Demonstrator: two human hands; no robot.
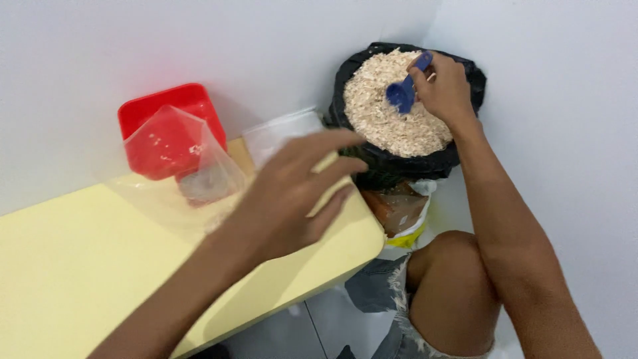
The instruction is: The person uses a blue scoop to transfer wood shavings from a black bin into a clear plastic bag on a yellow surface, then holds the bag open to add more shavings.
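From the head camera we look down into a white-walled corner, where a pale yellow table [80, 266] meets the wall and a black-lined bin [399, 166] stands in the angle, heaped with pale wood shavings [379, 110]. Our right hand [444, 90] is down over the heap, its fingers closed round the handle of a blue scoop [403, 93], whose bowl rests on the shavings. Our left hand [292, 199] hovers over the table edge with its fingers spread and holding nothing, close to a clear plastic bag [193, 173] that stands slack on the table; a red tub [169, 126] sits behind the bag against the wall. A brown packet [399, 209] is wedged below the bin.

We judge the scooping step to be in hand. The next move calls for a level lift of the loaded scoop across to the bag, with the free hand holding its mouth open; loose shavings spill easily.
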